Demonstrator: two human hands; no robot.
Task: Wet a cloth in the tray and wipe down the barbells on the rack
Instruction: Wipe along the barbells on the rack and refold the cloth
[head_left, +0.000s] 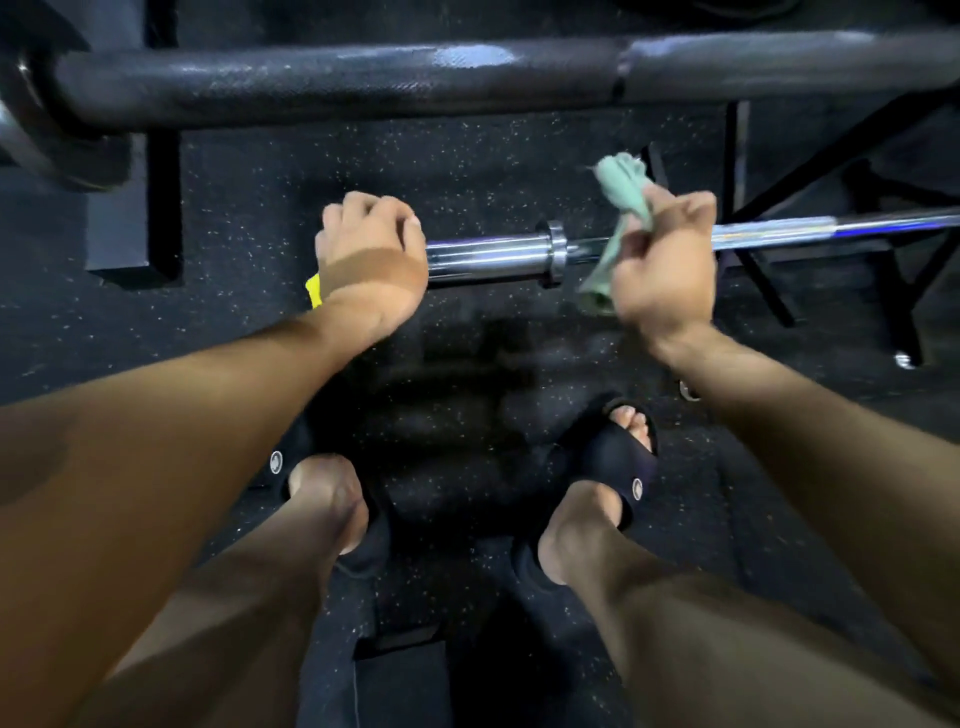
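A chrome barbell runs left to right at mid-height above the floor. My left hand grips the end of its thick sleeve, fingers curled over the top. My right hand holds a crumpled pale green cloth around the thinner shaft just right of the collar; the cloth sticks out above and below my fist. The shaft carries on to the right edge of the view. No tray is in view.
A thick black padded bar crosses the top of the view, closer to the camera. Black rack legs stand at the right, and a dark post base at the left. My feet in black slides stand on speckled rubber flooring below the barbell.
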